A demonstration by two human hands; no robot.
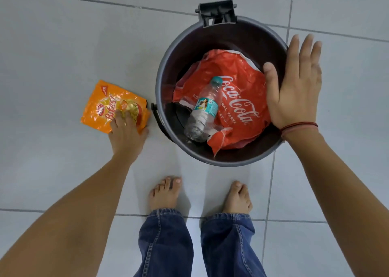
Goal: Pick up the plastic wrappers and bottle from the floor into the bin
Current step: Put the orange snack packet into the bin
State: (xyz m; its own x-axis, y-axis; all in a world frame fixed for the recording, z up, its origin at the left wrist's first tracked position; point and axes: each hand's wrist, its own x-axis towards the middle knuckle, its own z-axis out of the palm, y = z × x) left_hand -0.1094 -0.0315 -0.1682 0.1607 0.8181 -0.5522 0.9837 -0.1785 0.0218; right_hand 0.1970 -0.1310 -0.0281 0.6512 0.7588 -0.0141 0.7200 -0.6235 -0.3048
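An orange snack wrapper [106, 106] lies flat on the tiled floor left of the round dark bin [166, 70]. My left hand [127, 134] rests on the wrapper's near right corner, fingers curled onto it. Inside the bin a clear plastic bottle [203, 110] with a teal cap lies on a crumpled red Coca-Cola wrapper [240, 83]. My right hand [294, 87] hovers flat over the bin's right rim, fingers spread, holding nothing.
The bin's black lid hinge [217, 13] sticks out at its far side and a handle lug [153, 107] at its left. My bare feet [166, 192] and jeans stand just in front of the bin on light grey tiles.
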